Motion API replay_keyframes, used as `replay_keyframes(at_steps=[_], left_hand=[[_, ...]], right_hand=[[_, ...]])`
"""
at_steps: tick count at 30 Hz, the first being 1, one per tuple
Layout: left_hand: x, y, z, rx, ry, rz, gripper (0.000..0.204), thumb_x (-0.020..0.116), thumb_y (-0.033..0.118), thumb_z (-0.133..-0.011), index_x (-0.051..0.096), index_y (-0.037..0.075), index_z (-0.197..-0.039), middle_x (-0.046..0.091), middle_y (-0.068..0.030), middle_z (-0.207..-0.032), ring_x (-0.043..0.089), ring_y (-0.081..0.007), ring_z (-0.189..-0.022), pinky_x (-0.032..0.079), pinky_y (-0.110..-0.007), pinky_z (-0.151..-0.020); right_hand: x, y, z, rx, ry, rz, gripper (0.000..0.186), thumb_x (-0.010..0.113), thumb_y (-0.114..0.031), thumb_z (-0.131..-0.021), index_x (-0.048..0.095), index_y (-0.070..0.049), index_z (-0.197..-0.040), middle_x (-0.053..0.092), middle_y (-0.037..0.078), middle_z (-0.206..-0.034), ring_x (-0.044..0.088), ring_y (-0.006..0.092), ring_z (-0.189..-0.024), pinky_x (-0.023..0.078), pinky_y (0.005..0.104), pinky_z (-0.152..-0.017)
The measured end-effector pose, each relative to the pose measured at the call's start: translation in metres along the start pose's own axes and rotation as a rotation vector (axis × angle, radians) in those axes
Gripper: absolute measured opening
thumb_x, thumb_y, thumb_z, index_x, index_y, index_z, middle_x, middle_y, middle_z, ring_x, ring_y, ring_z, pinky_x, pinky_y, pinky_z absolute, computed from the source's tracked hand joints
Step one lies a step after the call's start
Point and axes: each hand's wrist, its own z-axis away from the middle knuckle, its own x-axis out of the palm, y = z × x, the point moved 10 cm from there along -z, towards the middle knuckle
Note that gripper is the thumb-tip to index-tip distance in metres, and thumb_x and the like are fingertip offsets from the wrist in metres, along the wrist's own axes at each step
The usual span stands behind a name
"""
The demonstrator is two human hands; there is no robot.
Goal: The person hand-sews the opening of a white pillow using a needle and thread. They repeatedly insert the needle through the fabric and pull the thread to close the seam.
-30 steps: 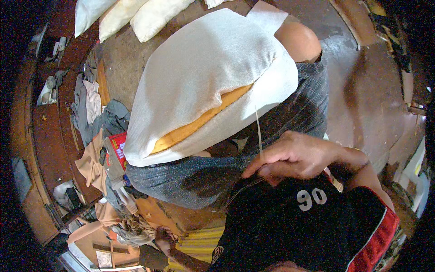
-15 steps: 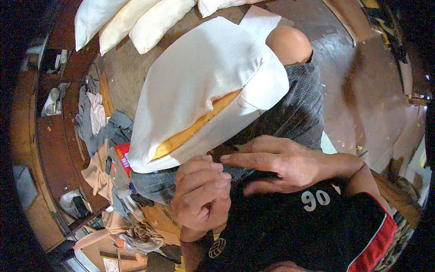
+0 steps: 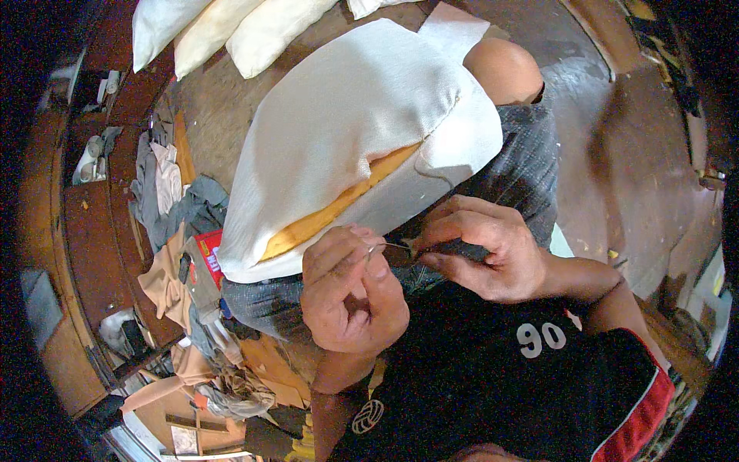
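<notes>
Across my lap lies a stuffed white fabric cushion [image 3: 323,131], its long seam gaping. Yellow foam [image 3: 339,206] shows through the gap. From the stitched end of the seam a thread [image 3: 437,176] loops over the white cloth. Below the cushion, my left hand [image 3: 350,285] pinches a thin, slightly curved needle [image 3: 396,246] with thumb and fingertips. Its far end reaches my right hand [image 3: 486,245], closed thumb to forefinger on what looks like thread. The fingertips hide exactly how needle and thread meet.
Several filled white cushions [image 3: 277,35] lie on the floor ahead. Crumpled cloths [image 3: 202,208] and a red box [image 3: 210,250] are heaped at my left, beside a brown wooden cabinet [image 3: 96,246]. My bare knee [image 3: 504,71] sticks out past the cushion.
My left hand has turned, so its thumb and the needle now show. My right hand has moved up slightly, its fingers bent into a pinch. The thread loop on the cushion has shifted.
</notes>
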Motion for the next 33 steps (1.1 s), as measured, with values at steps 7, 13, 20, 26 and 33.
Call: replay_keyframes(at_steps=[7, 13, 20, 26, 33], left_hand=[[0.0, -0.007, 0.009, 0.034, 0.071, 0.0, 0.032, 0.066, -0.009, -0.088, 0.062, 0.002, -0.118, 0.072, -0.0162, -0.105, 0.069, -0.032, -0.095, 0.055, -0.046, -0.09], [0.008, -0.012, 0.009, -0.007, 0.055, -0.02, 0.031, 0.075, -0.006, -0.083, 0.068, 0.002, -0.112, 0.073, -0.015, -0.109, 0.069, -0.0321, -0.098, 0.054, -0.045, -0.091], [0.003, -0.037, -0.046, 0.058, -0.177, -0.432, 0.037, 0.075, 0.004, -0.083, 0.071, 0.003, -0.12, 0.069, -0.0158, -0.121, 0.064, -0.0368, -0.112, 0.049, -0.045, -0.099], [0.006, -0.046, -0.051, 0.028, -0.28, -0.394, 0.031, 0.07, 0.0, -0.083, 0.072, 0.001, -0.114, 0.071, -0.014, -0.114, 0.065, -0.0351, -0.105, 0.051, -0.043, -0.094], [0.005, -0.042, -0.05, 0.058, -0.199, -0.409, 0.027, 0.068, -0.001, -0.083, 0.072, 0.003, -0.11, 0.069, -0.0113, -0.104, 0.064, -0.0339, -0.098, 0.052, -0.045, -0.089]], right_hand=[[-0.021, 0.015, 0.006, 0.106, 0.222, -0.185, 0.011, 0.066, 0.0, -0.097, 0.07, 0.0, -0.107, 0.073, 0.009, -0.099, 0.07, 0.0184, -0.091, 0.054, 0.0308, -0.08], [-0.015, 0.008, 0.004, 0.203, 0.191, -0.516, 0.016, 0.064, -0.001, -0.101, 0.071, 0.003, -0.116, 0.074, 0.01, -0.107, 0.069, 0.012, -0.096, 0.055, 0.0258, -0.083], [-0.064, -0.016, -0.026, -0.042, 0.35, 0.14, 0.018, 0.065, -0.004, -0.099, 0.071, 0.001, -0.115, 0.074, 0.012, -0.106, 0.071, 0.0213, -0.097, 0.056, 0.0316, -0.084], [-0.025, -0.017, -0.077, -0.344, 0.037, 0.668, 0.028, 0.075, -0.013, -0.082, 0.07, -0.003, -0.108, 0.066, 0.011, -0.101, 0.063, 0.0348, -0.097, 0.053, 0.0451, -0.084], [-0.009, -0.021, -0.079, -0.435, -0.073, 0.818, 0.021, 0.068, -0.015, -0.084, 0.07, -0.004, -0.102, 0.064, 0.01, -0.096, 0.064, 0.0308, -0.092, 0.054, 0.042, -0.081]])
